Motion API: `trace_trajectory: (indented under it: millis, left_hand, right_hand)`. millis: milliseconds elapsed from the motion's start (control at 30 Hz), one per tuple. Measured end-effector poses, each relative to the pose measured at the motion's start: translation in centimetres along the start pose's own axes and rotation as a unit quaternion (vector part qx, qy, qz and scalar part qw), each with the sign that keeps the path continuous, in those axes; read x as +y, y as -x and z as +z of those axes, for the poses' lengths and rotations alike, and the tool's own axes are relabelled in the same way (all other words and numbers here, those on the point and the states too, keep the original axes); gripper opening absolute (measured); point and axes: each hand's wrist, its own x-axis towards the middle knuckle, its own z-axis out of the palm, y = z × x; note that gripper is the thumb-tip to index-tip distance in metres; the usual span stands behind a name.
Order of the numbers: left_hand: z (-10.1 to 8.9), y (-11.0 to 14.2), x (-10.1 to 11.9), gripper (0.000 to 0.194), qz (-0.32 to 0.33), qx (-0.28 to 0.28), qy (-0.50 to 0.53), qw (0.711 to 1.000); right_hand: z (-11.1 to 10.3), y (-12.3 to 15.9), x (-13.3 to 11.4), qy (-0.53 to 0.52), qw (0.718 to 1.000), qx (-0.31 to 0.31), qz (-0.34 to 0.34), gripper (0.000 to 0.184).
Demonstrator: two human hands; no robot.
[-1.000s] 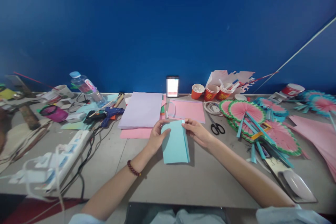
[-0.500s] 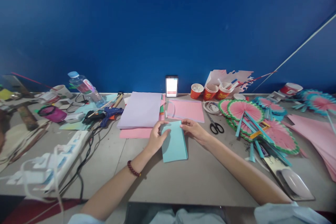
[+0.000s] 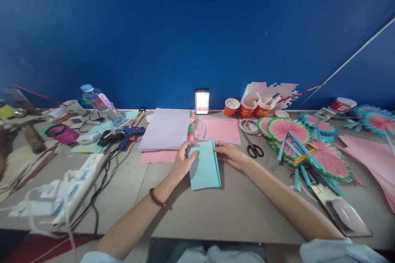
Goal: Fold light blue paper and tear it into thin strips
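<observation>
A folded sheet of light-blue paper (image 3: 203, 170) is held over the table in front of me, with a narrow folded strip along its right edge. My left hand (image 3: 184, 160) pinches its upper left side, thumb on top and the other fingers partly hidden behind. At the upper right corner, my right hand (image 3: 231, 155) is closed on the strip's edge; its fingertips are partly out of sight. Beyond the left hand lies a stack of lilac paper (image 3: 165, 128) on pink paper. Black-handled scissors (image 3: 255, 150) rest to the right of my right hand.
A phone (image 3: 202, 102) stands against the blue wall. Paper cups (image 3: 231, 107), a cable coil (image 3: 249, 126) and pink-and-green paper fans (image 3: 288, 130) are at the right. Leftward are a bottle (image 3: 103, 104), a blue glue gun (image 3: 131, 133) and a power strip (image 3: 78, 187).
The strip along the paper's right edge now shows wider, apart from the top layer. My hands have hardly moved.
</observation>
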Motion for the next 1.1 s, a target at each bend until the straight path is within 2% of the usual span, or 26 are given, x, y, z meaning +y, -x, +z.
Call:
trace_trajectory:
  millis: [333, 533, 667, 833, 933, 1033, 1100]
  left_hand:
    - [-0.2, -0.1, -0.3, 0.024, 0.008, 0.019, -0.029, 0.999]
    - [-0.5, -0.3, 0.1, 0.023, -0.001, 0.025, -0.061, 0.998]
    - [-0.5, -0.5, 0.2, 0.025, -0.005, 0.004, -0.055, 0.998]
    - [-0.5, -0.5, 0.3, 0.022, 0.010, -0.012, -0.047, 0.999]
    - [-0.6, -0.4, 0.2, 0.023, -0.004, -0.021, -0.027, 0.999]
    - [-0.7, -0.4, 0.0, 0.024, -0.030, -0.010, -0.020, 0.999]
    - [-0.6, -0.4, -0.1, 0.025, -0.040, 0.005, -0.018, 0.999]
  right_hand:
    - [-0.3, -0.2, -0.3, 0.020, 0.996, 0.086, 0.013, 0.030]
    - [-0.7, -0.3, -0.3, 0.032, 0.996, 0.083, -0.016, 0.029]
    - [-0.2, -0.2, -0.4, 0.047, 0.996, 0.069, -0.022, 0.029]
    - [0.4, -0.1, -0.2, 0.035, 0.993, 0.103, -0.038, 0.032]
    - [0.7, 0.3, -0.3, 0.023, 0.996, 0.082, -0.020, 0.036]
    - [0.9, 0.6, -0.5, 0.022, 0.999, 0.034, 0.009, 0.034]
    - [0.9, 0.6, -0.4, 0.020, 1.000, 0.008, -0.005, 0.032]
